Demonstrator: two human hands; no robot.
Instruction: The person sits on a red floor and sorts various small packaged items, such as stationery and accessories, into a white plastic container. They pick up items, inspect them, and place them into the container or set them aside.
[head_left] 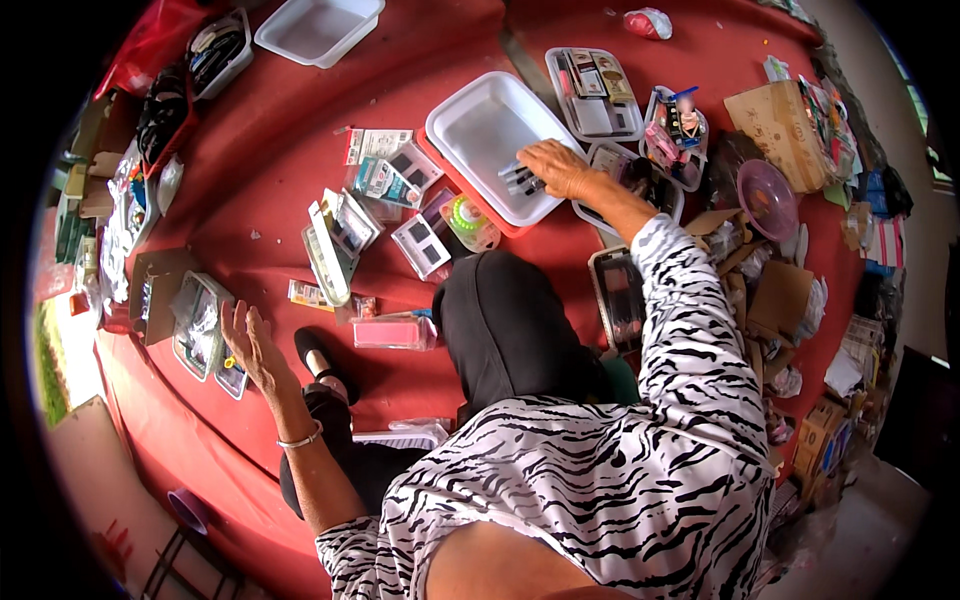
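Zebra-striped top (620, 460) filled the foreground; right hand (555, 168) gripped slim dark pieces (522, 181)

Beyond one black-trousered knee (515, 320) stood a white tray (470, 130), oblong, shallow and round-cornered, with a smooth pale floor and a broad rim. It sat over a red container (462, 188), whose edge showed along the near left side. The slim dark pieces were at the white tray's near end, narrow and side by side, with greyish, shiny patches among them; their kind was too small to tell. The right hand came across the tray's right edge, fingers drawn in narrow and closed on them. The left hand (257, 350) was raised, fingers spread wide, near a clear box (195, 365) toward the left edge of the red sheet (300, 120). Small flat packs (388, 182) lay just beside the tray's left edge, and a round yellow-green item (468, 217) by its near corner.
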